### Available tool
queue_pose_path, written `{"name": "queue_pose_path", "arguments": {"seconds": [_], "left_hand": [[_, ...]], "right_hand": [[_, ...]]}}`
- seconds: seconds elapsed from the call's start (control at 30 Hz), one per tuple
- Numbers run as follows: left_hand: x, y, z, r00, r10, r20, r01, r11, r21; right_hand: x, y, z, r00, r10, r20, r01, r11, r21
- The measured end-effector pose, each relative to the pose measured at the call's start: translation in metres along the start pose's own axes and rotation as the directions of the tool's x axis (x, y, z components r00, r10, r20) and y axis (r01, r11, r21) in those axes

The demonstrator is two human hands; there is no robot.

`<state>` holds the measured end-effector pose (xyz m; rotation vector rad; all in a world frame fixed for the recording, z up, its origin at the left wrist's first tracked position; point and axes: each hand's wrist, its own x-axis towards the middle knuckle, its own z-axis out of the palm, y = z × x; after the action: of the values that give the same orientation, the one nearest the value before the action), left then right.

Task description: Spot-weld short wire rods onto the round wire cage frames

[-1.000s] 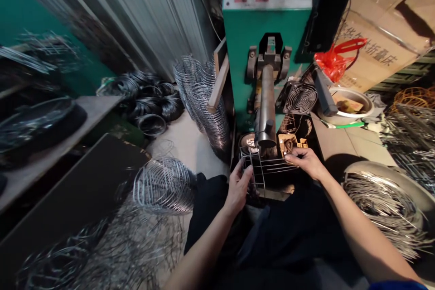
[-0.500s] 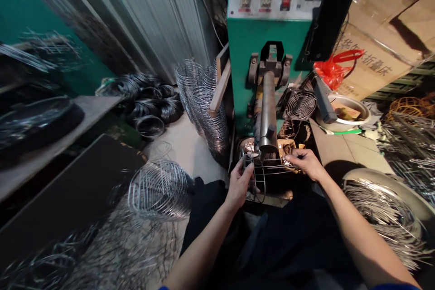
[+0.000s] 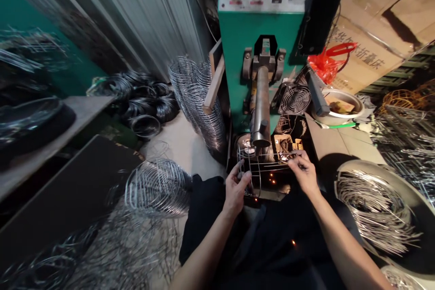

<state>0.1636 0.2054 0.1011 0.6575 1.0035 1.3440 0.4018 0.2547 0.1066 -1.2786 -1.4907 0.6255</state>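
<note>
My left hand (image 3: pixel 237 186) grips a small bent-wire frame (image 3: pixel 260 180) with thumb and fingers, below the cylindrical arm (image 3: pixel 261 113) of a green machine (image 3: pixel 234 72). At the frame's right side, the fingers of my right hand (image 3: pixel 303 172) are pinched on the ends of its long wires. The frame lies roughly level under the arm's end, and the contact point there is partly hidden. Orange sparks (image 3: pixel 272 178) fly beneath it, with one glowing speck over my dark trousers.
Stacked wire rings (image 3: pixel 200 104) stand left of the machine, near a projecting wooden bar (image 3: pixel 214 86). A wire bundle (image 3: pixel 156 188) sits by my left leg. At right are a basin rim (image 3: pixel 413 195) around cut wires (image 3: pixel 377 208), a bowl (image 3: pixel 356 108) and cartons (image 3: pixel 380 31).
Sparks have appeared under the machine's arm. Both hands still hold the wire frame in nearly the same place, while the whole view has shifted slightly.
</note>
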Motion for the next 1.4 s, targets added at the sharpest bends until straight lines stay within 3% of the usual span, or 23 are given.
{"name": "queue_pose_path", "arguments": {"seconds": [0.4,1.2,1.4], "left_hand": [[0.009,0.005,0.008,0.997,0.063,-0.048,-0.065,0.997,-0.032],[0.031,0.004,0.013,0.998,0.04,-0.056,-0.042,0.999,-0.034],[0.029,0.005,0.015,0.998,0.045,-0.043,-0.046,0.998,-0.03]], "right_hand": [[0.021,-0.002,0.023,0.996,-0.084,-0.007,0.084,0.995,-0.059],[0.043,0.002,0.024,0.998,-0.058,0.011,0.059,0.991,-0.118],[0.039,-0.009,0.024,0.997,-0.082,0.006,0.082,0.986,-0.148]]}}
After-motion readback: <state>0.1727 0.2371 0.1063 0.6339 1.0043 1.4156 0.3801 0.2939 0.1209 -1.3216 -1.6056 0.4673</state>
